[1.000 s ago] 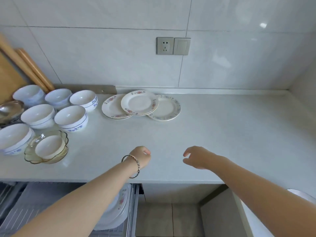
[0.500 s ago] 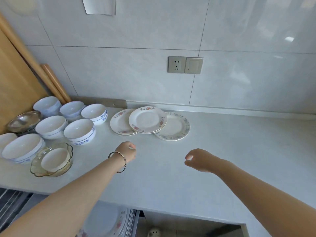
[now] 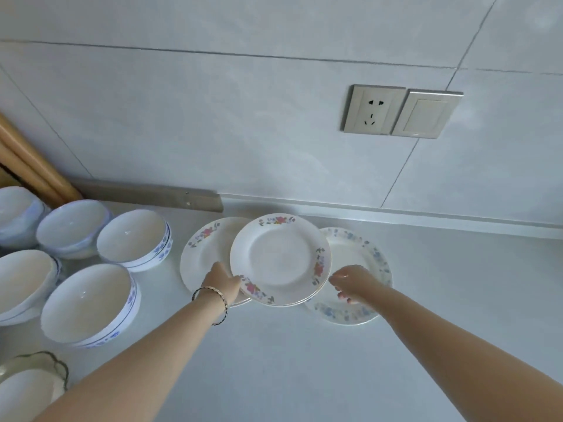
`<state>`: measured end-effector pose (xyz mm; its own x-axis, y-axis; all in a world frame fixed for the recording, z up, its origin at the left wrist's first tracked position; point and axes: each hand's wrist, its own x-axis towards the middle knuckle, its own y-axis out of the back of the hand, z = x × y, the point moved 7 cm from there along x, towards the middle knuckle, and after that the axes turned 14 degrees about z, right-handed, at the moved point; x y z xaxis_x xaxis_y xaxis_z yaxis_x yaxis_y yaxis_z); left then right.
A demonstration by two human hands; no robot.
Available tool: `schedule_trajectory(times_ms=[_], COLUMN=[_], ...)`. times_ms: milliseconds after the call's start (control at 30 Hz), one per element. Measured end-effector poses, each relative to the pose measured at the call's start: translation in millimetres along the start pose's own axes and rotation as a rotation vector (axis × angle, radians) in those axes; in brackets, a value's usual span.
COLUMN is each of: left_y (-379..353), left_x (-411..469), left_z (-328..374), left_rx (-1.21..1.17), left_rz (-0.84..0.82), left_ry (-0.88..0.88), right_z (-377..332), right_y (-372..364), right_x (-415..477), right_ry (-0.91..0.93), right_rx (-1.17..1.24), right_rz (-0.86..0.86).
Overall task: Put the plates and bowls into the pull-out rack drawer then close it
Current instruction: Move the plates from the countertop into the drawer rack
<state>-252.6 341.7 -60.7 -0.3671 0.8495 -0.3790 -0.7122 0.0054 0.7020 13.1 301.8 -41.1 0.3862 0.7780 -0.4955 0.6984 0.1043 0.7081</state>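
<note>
at least three plates [image 3: 201,254] [image 3: 280,257] [image 3: 361,254], six white bowls [image 3: 15,214] [image 3: 71,223] [image 3: 131,233] [image 3: 21,275] [image 3: 82,300] [image 3: 24,391], one glass dish [image 3: 58,365], two hands [image 3: 221,283] [image 3: 355,283]

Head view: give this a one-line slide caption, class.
Left hand and right hand flank the top floral plate; bowls stand to its left.

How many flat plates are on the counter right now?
3 visible: left plate, middle plate overlapping both neighbours, and blue-flowered plate on the right. More may be stacked underneath.

Three flowered plates [image 3: 359,257] lie overlapping before you, the middle plate [image 3: 280,258] on top; white bowls [image 3: 134,239] with blue trim stand upright at their left.
</note>
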Motion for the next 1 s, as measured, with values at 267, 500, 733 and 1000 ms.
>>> schedule_trajectory(times_ms=[267, 500, 733, 1000], left_y=[-35, -25, -22, -44], left_x=[59, 36, -57, -220], left_z=[-9, -1, -16, -59], left_rx=[-0.144, -0.218, -0.378, -0.41], left_rz=[-0.107, -0.041, -0.105, -0.172], left_ry=[0.123, 0.065, 0.086, 0.096], right_z=[4, 16, 62, 161], right_y=[-43, -35, 20, 71], right_x=[70, 55, -27, -159], right_ry=[-0.231, -0.165, -0.064, -0.014], right_rx=[0.333, 0.447, 0.513, 0.451], right_rz=[0.126, 0.206, 0.198, 0.21])
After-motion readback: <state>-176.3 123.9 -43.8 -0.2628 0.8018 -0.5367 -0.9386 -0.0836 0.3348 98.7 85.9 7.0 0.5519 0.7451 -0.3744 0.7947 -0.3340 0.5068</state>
